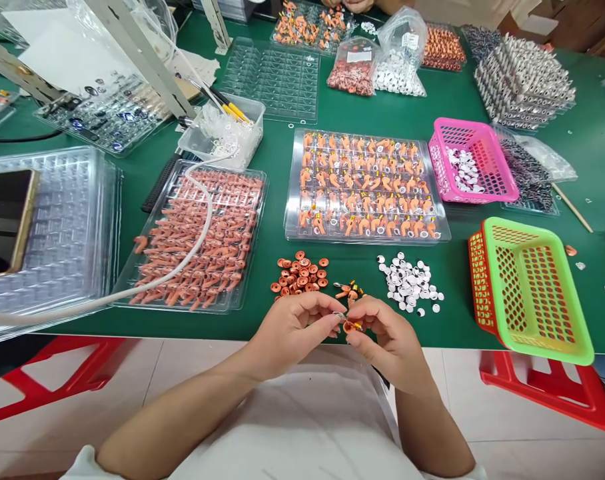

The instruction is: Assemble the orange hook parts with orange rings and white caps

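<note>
**Small orange rounded piece with yellow on it (pixel 350 327) held at the near edge**

Your left hand (pixel 292 333) and right hand (pixel 391 340) were close together at the near edge of the green counter (pixel 277 200). The right hand's grip was pinching the orange piece between thumb and fingers. The left hand's grip was pinching a tiny silvery-grey bit (pixel 338 315) just beside it; you could not tell whether the two touched.

Just beyond your fingertips lay a few small orange-and-yellow pieces (pixel 351 291). Past your left hand you had a loose heap of orange-brown round discs (pixel 300 273), and past your right a scatter of white round discs (pixel 410 283).

Farther back, a clear plastic tray (pixel 292 233) carried rows of orange hook-shaped pieces (pixel 333 181) with yellow parts. To its left, a thin white cable (pixel 202 230) crossed a batch of reddish-orange pieces (pixel 232 220). To its right stood a pink perforated plastic basket (pixel 475 197) holding white pieces (pixel 465 173); nearer you, a lime-green perforated plastic basket (pixel 537 287) sat in an orange-red one (pixel 481 283).
</note>
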The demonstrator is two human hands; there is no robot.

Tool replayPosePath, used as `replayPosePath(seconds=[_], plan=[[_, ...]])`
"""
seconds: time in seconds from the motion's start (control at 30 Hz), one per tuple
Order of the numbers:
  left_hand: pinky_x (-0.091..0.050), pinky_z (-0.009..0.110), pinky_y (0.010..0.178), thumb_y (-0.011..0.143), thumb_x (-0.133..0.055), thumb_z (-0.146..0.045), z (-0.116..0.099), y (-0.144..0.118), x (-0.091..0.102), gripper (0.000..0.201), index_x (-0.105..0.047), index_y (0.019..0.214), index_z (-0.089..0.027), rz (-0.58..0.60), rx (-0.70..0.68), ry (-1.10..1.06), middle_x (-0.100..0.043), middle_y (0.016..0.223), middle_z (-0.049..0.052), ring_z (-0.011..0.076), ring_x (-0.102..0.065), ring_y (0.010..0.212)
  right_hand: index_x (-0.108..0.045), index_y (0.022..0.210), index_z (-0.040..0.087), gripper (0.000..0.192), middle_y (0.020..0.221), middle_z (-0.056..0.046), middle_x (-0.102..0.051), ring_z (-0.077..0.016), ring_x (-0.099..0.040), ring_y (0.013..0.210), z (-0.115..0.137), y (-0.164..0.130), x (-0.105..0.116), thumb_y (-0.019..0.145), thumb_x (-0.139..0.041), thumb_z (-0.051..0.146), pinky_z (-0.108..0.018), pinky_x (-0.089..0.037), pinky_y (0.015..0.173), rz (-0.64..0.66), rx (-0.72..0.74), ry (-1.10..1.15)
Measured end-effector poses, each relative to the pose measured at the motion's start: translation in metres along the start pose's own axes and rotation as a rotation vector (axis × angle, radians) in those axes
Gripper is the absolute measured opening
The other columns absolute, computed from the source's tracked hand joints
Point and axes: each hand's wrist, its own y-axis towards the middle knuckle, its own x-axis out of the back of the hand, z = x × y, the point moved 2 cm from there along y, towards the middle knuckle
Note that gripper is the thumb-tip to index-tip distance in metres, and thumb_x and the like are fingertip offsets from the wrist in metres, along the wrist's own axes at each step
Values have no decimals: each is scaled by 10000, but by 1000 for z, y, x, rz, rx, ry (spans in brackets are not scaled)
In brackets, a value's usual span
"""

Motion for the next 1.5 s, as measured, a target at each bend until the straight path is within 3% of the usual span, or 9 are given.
replayPosePath(seconds=[0.23,0.43,0.73,0.87,0.97,1.03,1.3,1.43,1.5], plan=[[-496,196,574,807,-612,-205,3,-1,-4,100,-690,827,-145,-38,-87,140,-663,705,4,98,-580,603,-632,1004,245,78,888,-13,-620,-164,-603,785,-7,-5,-5,937,-644,283,-284,-496,694,-43,9,58],[-444,178,523,794,-581,-168,2,-3,-5,121,-700,785,-144,-82,-141,252,-672,655,0,89,-559,560,-626,1056,269,109,851,13,-617,-113,-601,649,-14,-6,-6,957,-634,315,-243,-514,622,-125,-117,181],[-478,177,549,795,-616,-152,2,-3,-5,139,-751,827,-155,-110,-183,293,-735,708,14,112,-638,610,-571,1261,326,459,1017,-21,-604,-173,-630,879,-13,-11,-1,849,-770,307,-297,-540,788,-76,-77,116],[-512,194,593,817,-612,-140,4,-5,-7,154,-758,862,-161,-71,-237,351,-753,758,22,126,-670,652,-625,1185,303,352,958,-12,-662,-176,-634,835,-12,-10,-2,856,-751,305,-292,-520,762,-48,-75,5],[-540,208,664,863,-601,-158,6,-10,-8,155,-748,911,-169,-1,-268,406,-769,829,27,134,-698,716,-660,1021,265,107,875,-2,-679,-161,-615,788,-8,-11,-2,914,-662,260,-266,-494,711,-41,-41,-111],[-546,201,697,894,-582,-163,8,-14,-9,153,-719,959,-178,32,-260,424,-767,865,18,127,-705,752,-643,960,251,49,843,4,-662,-148,-594,753,-4,-12,-1,929,-622,220,-252,-476,671,-36,-3,-183],[-546,188,742,940,-541,-161,17,-22,-5,80,-586,999,-193,59,-191,428,-741,902,-1,113,-711,831,-604,990,221,209,892,-42,-634,-170,-594,782,-4,-13,-9,892,-576,39,-290,-487,665,-97,353,-451],[-546,224,773,956,-522,-171,13,-18,1,126,-599,1051,-200,91,-238,583,-734,961,9,131,-699,874,-581,971,214,188,877,-42,-628,-177,-588,782,-8,-14,-7,892,-573,43,-314,-486,691,-121,344,-494],[-541,272,814,966,-507,-174,7,-11,7,169,-606,1102,-190,26,-335,736,-724,1008,38,160,-684,916,-574,968,215,176,866,-35,-619,-176,-586,788,-8,-16,-2,900,-562,53,-313,-482,698,-135,308,-464]])
